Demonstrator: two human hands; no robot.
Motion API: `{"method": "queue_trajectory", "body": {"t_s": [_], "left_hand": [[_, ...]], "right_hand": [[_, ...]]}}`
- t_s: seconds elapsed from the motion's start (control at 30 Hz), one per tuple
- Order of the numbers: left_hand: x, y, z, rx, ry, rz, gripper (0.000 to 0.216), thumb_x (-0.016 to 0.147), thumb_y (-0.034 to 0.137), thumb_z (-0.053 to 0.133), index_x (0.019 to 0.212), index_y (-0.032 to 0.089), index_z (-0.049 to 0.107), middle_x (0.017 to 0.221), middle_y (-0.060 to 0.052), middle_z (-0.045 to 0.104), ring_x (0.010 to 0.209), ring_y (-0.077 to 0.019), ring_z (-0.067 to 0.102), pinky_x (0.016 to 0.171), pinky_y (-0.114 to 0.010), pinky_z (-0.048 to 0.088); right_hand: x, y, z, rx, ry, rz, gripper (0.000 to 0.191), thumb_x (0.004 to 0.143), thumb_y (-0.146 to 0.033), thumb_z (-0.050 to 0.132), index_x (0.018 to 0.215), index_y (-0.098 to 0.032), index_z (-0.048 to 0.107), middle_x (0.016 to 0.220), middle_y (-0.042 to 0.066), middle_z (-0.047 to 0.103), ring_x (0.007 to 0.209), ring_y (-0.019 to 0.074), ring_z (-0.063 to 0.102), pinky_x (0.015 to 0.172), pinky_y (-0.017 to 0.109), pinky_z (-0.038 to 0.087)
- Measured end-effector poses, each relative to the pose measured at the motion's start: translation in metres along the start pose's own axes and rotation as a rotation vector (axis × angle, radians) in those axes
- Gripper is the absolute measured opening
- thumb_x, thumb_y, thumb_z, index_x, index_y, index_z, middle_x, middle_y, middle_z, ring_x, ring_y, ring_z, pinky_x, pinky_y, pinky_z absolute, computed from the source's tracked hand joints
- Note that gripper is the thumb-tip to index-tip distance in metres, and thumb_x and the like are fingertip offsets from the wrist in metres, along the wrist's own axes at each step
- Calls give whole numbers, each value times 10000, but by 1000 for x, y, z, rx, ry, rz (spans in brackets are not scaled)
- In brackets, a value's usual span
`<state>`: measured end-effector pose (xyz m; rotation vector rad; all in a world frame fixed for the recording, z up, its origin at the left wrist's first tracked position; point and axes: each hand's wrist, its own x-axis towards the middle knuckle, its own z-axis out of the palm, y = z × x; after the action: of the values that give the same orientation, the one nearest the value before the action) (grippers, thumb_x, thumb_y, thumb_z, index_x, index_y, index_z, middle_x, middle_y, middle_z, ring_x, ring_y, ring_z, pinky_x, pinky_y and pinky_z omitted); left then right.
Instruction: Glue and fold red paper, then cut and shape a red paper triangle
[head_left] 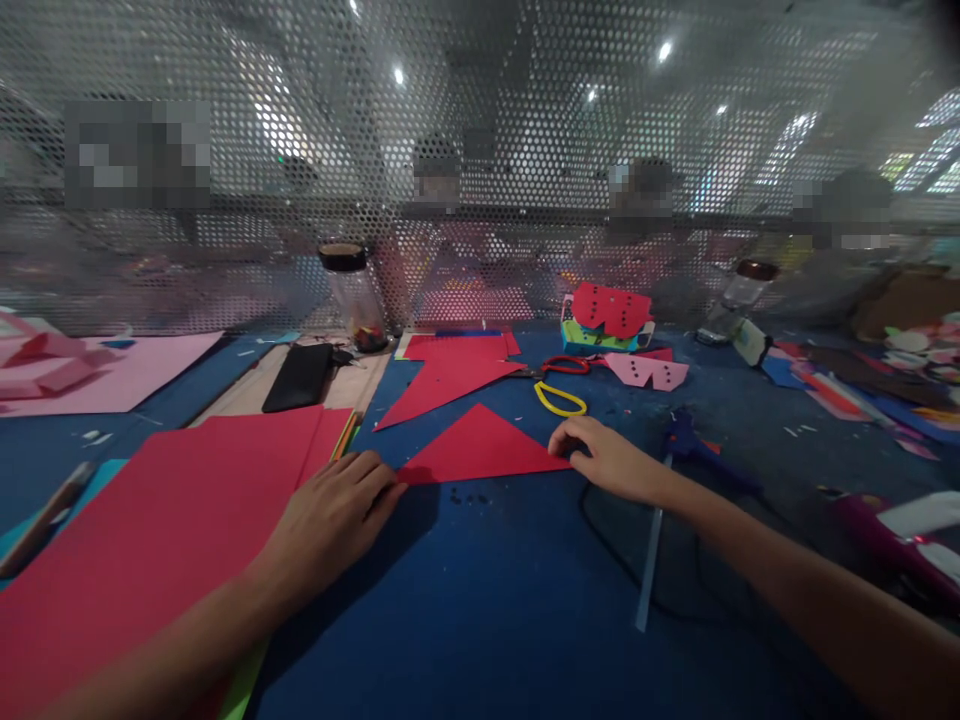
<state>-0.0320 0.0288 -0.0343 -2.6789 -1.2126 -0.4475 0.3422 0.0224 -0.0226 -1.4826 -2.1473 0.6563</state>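
Note:
A red paper triangle (480, 450) lies on the dark blue table with its point facing away from me. My left hand (345, 510) has its fingers closed at the triangle's left corner. At the opposite corner, my right hand (604, 455) pinches the paper between thumb and fingers. Just beyond lies a pair of scissors (561, 400) with one red and one yellow handle loop. Behind the triangle are more cut red paper pieces (454, 370). A blue glue gun (686, 437), with a clear glue stick (650, 575) in it, rests beside my right forearm.
Large red sheets (187, 500) lie under my left forearm. Farther back are a black phone-like case (298, 377), a glass jar (358, 300) and pink butterfly-like cutouts (646, 370). Paper scraps (847, 390) cover the right side. A perforated metal screen (480, 110) borders the back.

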Motion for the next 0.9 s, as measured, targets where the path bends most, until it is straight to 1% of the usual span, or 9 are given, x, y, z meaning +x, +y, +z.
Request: {"method": "queue_trajectory", "body": {"t_s": [0.07,0.13,0.17,0.3,0.43,0.53,0.7,0.9], "left_hand": [[1,0,0,-3,12,13,352,1065,364,375,869,190,610,847,-51,606,798,-219,578,711,-355,448],[2,1,0,-10,28,26,341,1063,362,388,870,188,608,857,-53,608,809,-225,574,729,-366,452],[2,1,-1,-15,34,29,332,1061,359,397,870,187,607,863,-54,609,816,-228,571,737,-370,453],[3,3,0,-56,54,43,286,1051,344,436,898,182,618,910,-59,618,859,-233,565,780,-379,457],[3,3,6,-126,28,93,214,1046,320,470,1078,192,639,1026,-61,643,953,-229,579,845,-383,462],[4,4,9,-129,30,137,224,1052,294,462,1152,198,638,1037,-58,660,959,-218,597,845,-369,468],[11,4,4,-60,13,219,237,1061,252,427,1119,195,650,963,-56,670,901,-205,621,792,-346,465],[22,-3,4,96,-75,400,216,1034,146,420,1042,178,633,934,-57,652,791,-210,581,711,-357,411]], "right_hand": [[0,-5,4,-18,71,-104,168,869,-77,557,920,-205,653,992,49,665,971,204,595,913,366,451],[0,-9,10,-59,81,-206,48,926,-195,623,938,-212,667,995,49,661,985,212,588,917,372,433],[0,-10,13,-83,71,-236,40,938,-239,645,952,-218,676,1003,48,661,996,216,586,917,374,424],[0,-9,21,-182,56,-280,83,956,-303,659,978,-230,692,1018,46,662,996,214,591,916,372,395],[1,-8,22,-289,65,-358,114,988,-301,611,981,-216,687,993,49,667,972,206,592,877,355,380],[1,-8,22,-410,72,-452,133,1011,-260,567,988,-198,683,979,50,674,946,199,588,840,350,362],[1,-10,22,-564,90,-553,158,1022,-243,529,1010,-179,673,976,67,672,922,208,571,828,353,347],[1,-11,24,-598,110,-561,161,1025,-244,517,1023,-177,663,979,66,664,914,208,566,822,353,350]]}}
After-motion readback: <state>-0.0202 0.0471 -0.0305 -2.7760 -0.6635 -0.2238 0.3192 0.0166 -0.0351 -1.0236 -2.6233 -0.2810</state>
